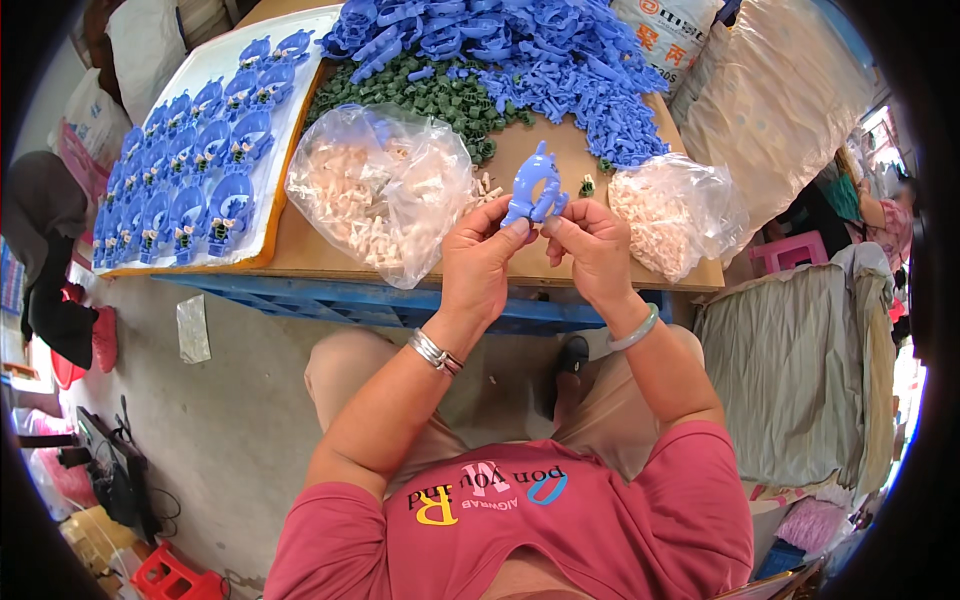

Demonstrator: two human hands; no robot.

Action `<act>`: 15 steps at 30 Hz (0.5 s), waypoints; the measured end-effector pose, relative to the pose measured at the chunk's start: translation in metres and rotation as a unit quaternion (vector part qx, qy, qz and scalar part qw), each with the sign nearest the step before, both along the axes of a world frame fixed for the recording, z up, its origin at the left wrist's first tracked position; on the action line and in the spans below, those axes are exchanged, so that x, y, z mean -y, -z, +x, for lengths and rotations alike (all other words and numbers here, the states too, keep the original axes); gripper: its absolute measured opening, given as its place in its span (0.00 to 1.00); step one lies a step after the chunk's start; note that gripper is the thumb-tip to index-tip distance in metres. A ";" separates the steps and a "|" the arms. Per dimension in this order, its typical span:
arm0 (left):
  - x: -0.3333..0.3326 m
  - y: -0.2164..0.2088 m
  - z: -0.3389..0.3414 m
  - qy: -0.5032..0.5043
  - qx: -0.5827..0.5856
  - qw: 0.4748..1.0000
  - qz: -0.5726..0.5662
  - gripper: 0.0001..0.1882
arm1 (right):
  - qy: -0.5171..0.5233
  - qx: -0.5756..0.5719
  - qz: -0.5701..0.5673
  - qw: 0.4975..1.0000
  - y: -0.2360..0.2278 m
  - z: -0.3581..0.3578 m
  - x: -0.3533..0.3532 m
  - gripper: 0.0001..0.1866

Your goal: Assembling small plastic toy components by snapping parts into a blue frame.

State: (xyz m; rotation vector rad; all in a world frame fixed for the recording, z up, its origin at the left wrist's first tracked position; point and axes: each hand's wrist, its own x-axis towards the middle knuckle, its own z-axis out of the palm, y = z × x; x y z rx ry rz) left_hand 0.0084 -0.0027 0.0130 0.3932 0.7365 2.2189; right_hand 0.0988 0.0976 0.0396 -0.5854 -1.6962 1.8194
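A curved blue plastic part [536, 190] is held upright between my two hands, above the table's near edge. My left hand [482, 245] pinches its lower left side between thumb and fingers. My right hand [592, 245] is closed at its lower right side, fingertips against the blue plastic. Whether a smaller piece sits between the right fingertips is too small to tell. Just beyond my right hand lies a small dark green part [587, 186]. Left of my hands is a clear bag of small cream pieces [375, 200]; a second bag of cream pieces [668, 215] lies to the right.
Blue parts [480, 35] and dark green parts [410, 100] are heaped at the table's back. At left, a white board [290, 105] carries rows of assembled blue pieces [190, 165]. Large sacks [770, 100] stand at right; a covered stack [790, 370] is beside my right arm.
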 end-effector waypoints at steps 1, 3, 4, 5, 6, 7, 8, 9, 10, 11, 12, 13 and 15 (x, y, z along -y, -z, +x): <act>0.000 0.001 0.000 0.001 0.000 1.000 0.000 0.14 | 0.000 0.008 0.012 1.000 0.000 0.000 0.000 0.06; -0.001 0.004 -0.001 0.007 -0.011 1.000 -0.006 0.15 | -0.002 0.009 0.004 1.000 0.000 0.002 0.001 0.06; -0.001 0.005 -0.001 0.008 -0.012 1.000 -0.006 0.15 | -0.005 0.010 -0.004 1.000 -0.001 0.002 0.001 0.06; 0.000 0.006 -0.001 0.002 -0.017 1.000 -0.017 0.14 | -0.005 0.009 -0.004 1.000 -0.002 0.001 0.001 0.06; 0.000 0.006 -0.001 -0.004 -0.021 0.999 -0.029 0.14 | -0.007 0.020 -0.007 1.000 -0.003 0.001 0.002 0.06; -0.001 0.006 0.000 -0.004 -0.021 0.999 -0.030 0.14 | -0.008 0.031 -0.010 0.999 -0.003 0.001 0.002 0.07; -0.001 0.005 0.000 -0.015 -0.022 0.999 -0.027 0.13 | -0.008 0.031 -0.010 0.999 -0.004 0.001 0.002 0.07; -0.002 0.005 0.001 -0.026 -0.023 0.999 -0.024 0.13 | -0.011 0.026 -0.017 0.999 -0.005 0.001 0.002 0.07; -0.001 0.004 0.001 -0.025 -0.023 0.999 -0.025 0.13 | -0.013 0.021 -0.023 0.999 -0.005 0.002 0.002 0.07; -0.001 0.004 0.002 -0.027 -0.031 0.999 -0.032 0.13 | -0.012 0.021 -0.024 0.999 -0.005 0.002 0.001 0.07; -0.001 0.004 0.003 -0.028 -0.039 0.998 -0.039 0.13 | -0.020 0.023 -0.009 0.999 -0.004 0.002 -0.001 0.07; -0.001 0.004 0.003 -0.027 -0.039 0.998 -0.040 0.13 | -0.027 0.025 0.006 0.999 -0.004 0.002 -0.002 0.06; -0.001 0.003 0.004 -0.055 -0.072 0.995 -0.042 0.13 | -0.022 0.034 0.016 0.999 -0.003 0.001 -0.001 0.06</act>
